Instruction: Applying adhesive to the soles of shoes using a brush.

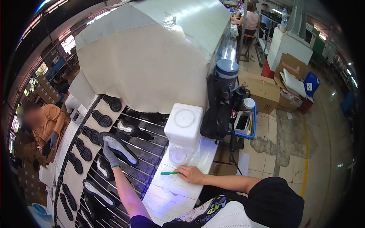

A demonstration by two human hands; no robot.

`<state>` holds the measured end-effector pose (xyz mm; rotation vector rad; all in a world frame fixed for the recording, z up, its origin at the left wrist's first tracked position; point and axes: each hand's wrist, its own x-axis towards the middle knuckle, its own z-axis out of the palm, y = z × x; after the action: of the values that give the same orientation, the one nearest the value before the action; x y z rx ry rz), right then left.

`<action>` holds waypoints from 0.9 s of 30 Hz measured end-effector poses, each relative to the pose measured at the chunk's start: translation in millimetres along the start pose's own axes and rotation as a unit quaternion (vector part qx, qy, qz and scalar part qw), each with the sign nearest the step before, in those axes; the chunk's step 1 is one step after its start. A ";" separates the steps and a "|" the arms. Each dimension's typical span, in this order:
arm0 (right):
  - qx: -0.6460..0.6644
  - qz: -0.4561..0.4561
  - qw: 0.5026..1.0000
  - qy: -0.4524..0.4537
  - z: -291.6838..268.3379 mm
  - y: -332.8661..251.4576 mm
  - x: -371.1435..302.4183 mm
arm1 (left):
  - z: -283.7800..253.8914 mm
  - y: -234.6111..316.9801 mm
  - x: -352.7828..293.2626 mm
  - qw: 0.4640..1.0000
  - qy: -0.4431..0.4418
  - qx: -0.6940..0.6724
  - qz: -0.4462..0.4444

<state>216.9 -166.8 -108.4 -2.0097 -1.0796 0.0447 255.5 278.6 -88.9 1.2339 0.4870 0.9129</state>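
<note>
My left hand [109, 154], in a grey glove, grips a black shoe upper [131, 159] with a pale grey underside by its edge, over the metal bar rack [151, 146]. Bare, my right hand [191, 174] rests on the white ledge [167, 197] with its fingers closed round a small green brush [170, 173]. The brush points left, its tip over the ledge. Just beyond it stands a round clear dish [178, 155], in front of a white plastic container [184, 119]. More black shoe uppers [99, 193] lie on the rack, pale undersides showing.
Black soles [83, 150] line a pale belt [85, 167] left of the rack. A large beige hood [144, 64] rises ahead. On the right are a tumbler [227, 76], a blue basket [247, 133] and cardboard boxes [256, 91]. A co-worker [53, 117] is across the belt.
</note>
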 end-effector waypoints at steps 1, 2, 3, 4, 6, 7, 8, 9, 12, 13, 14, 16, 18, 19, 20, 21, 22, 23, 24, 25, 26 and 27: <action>0.001 -0.002 1.000 -0.001 3.1 1.9 -1.1 | 4.4 5.2 -10.8 1.000 -0.002 0.000 0.001; 0.002 -0.006 1.000 -0.003 4.8 3.9 -0.5 | 7.5 11.4 -23.4 0.999 -0.010 -0.011 0.031; 0.002 -0.008 1.000 -0.002 6.4 4.6 -0.6 | 9.8 17.5 -36.6 0.998 -0.018 -0.023 0.061; 0.007 -0.013 1.000 0.009 8.1 5.5 -0.6 | 11.1 23.8 -50.4 0.998 -0.017 -0.023 0.063; 0.013 -0.028 0.999 0.012 11.8 6.2 0.0 | 5.2 40.8 -83.6 0.989 0.056 -0.128 0.051; 0.025 -0.041 0.998 0.031 14.3 7.0 1.7 | -17.0 37.1 -89.5 0.974 0.012 -0.227 0.007; 0.037 -0.042 0.997 0.056 16.8 9.0 -0.4 | 2.2 67.3 -124.1 0.972 0.052 -0.227 -0.021; 0.044 -0.051 0.997 0.043 17.2 7.3 -1.4 | 17.5 103.1 -163.9 0.966 0.112 -0.233 -0.010; 0.052 -0.066 0.993 0.088 12.4 -0.2 -3.6 | 17.1 149.0 -233.5 0.933 0.221 -0.283 -0.001; 0.056 -0.060 0.994 0.074 7.8 -3.1 -5.9 | 6.9 153.9 -256.7 0.936 0.198 -0.290 0.016; 0.060 -0.053 0.995 0.061 4.0 -4.5 -7.5 | -1.3 157.8 -276.3 0.939 0.174 -0.294 0.031; 0.070 -0.058 0.994 0.054 1.2 -3.5 -10.2 | -24.2 148.2 -297.0 0.937 0.201 -0.276 0.068; 0.087 -0.067 0.992 0.063 -9.0 -7.9 -9.6 | -20.3 149.9 -321.2 0.932 0.268 -0.212 0.121; 0.104 -0.049 0.991 0.066 -15.3 -12.4 -10.5 | -7.5 155.5 -338.9 0.915 0.302 -0.238 0.121; 0.117 -0.030 0.990 0.073 -20.8 -13.7 -10.2 | -5.6 149.3 -349.9 0.902 0.355 -0.191 0.156; 0.136 -0.004 0.988 0.072 -26.1 -12.4 -7.4 | -3.3 140.2 -360.0 0.894 0.391 -0.107 0.189; 0.164 0.044 0.983 0.069 -33.7 -11.9 -5.5 | 1.2 131.6 -371.9 0.880 0.422 -0.020 0.216; 0.154 0.053 0.984 0.078 -42.6 -8.7 -0.7 | 24.2 143.4 -375.2 0.876 0.435 -0.066 0.200; 0.142 0.046 0.985 0.088 -52.6 -7.3 5.4 | 27.9 127.6 -381.4 0.859 0.464 -0.028 0.216; 0.119 0.069 0.988 0.063 -68.2 -9.5 10.5 | 27.0 103.5 -391.6 0.875 0.434 0.059 0.208; 0.102 0.049 0.991 0.069 -79.0 -7.6 15.9 | 28.2 86.5 -408.3 0.934 0.319 0.057 0.151; 0.079 0.064 0.994 0.043 -93.4 -13.7 20.2 | 2.1 58.1 -413.7 0.938 0.206 0.249 0.124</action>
<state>256.5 -209.6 -31.5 -1.9171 -0.8659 0.1070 2.1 -53.4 -95.3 1.5897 0.9546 1.3269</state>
